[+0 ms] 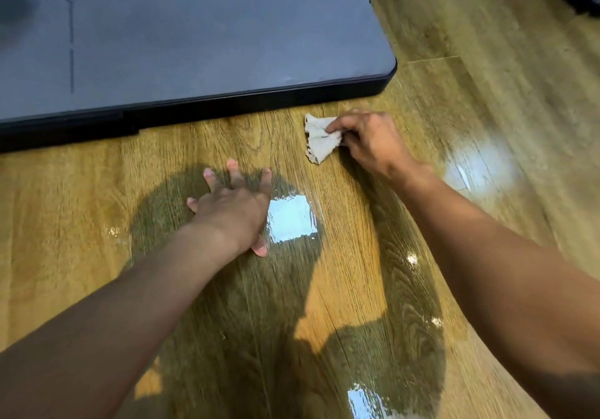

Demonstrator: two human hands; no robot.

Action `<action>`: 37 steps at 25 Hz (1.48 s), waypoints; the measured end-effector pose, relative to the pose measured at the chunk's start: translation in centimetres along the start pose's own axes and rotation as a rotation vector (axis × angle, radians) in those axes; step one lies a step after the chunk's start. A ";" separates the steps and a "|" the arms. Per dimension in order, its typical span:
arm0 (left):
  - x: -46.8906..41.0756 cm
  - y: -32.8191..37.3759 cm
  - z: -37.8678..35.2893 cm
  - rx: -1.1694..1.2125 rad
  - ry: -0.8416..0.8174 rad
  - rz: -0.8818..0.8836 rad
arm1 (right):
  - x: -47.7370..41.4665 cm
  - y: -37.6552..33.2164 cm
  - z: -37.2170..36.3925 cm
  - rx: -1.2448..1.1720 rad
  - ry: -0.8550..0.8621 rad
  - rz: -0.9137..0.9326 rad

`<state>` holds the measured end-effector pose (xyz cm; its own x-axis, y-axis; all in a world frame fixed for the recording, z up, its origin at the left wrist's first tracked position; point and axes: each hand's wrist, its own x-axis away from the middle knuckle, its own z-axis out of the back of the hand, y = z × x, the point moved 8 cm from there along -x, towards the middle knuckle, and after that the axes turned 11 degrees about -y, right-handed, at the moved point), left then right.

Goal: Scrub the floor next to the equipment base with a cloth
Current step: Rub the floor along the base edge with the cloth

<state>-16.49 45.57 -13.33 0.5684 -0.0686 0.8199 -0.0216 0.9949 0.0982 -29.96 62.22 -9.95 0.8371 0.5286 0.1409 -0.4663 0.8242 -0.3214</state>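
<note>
Small crumpled off-white cloth (319,139) is lying on the glossy wood-grain plank floor (470,100), just in front of the black-rimmed blue-grey equipment base (259,101), near its right corner. Its long axis is running across the rim. Of the 2 hands, the right hand (373,140) is nearer, its curled fingers (337,124) pinching the cloth's right edge. The left hand (232,205), well apart, is pressing flat on the floor, fingers spread, holding nothing.

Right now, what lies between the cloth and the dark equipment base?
Only bare wood-grain floor separates the cloth from the equipment base, as the head view shows.
</note>
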 end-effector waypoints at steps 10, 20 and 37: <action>-0.5 -0.5 -0.3 -0.040 0.052 -0.001 | 4.0 1.1 0.0 -0.015 0.021 -0.029; -0.2 -0.7 -0.1 -0.018 0.064 0.025 | 11.4 1.1 -1.1 0.036 -0.068 -0.078; -0.2 -0.2 0.4 -0.013 0.075 0.066 | 29.3 -1.0 -4.4 -0.074 -0.050 -0.006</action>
<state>-16.92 45.31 -13.36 0.6260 0.0028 0.7798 -0.0508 0.9980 0.0372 -3.71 75.97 -9.64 0.8237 0.5346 0.1889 -0.4373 0.8111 -0.3885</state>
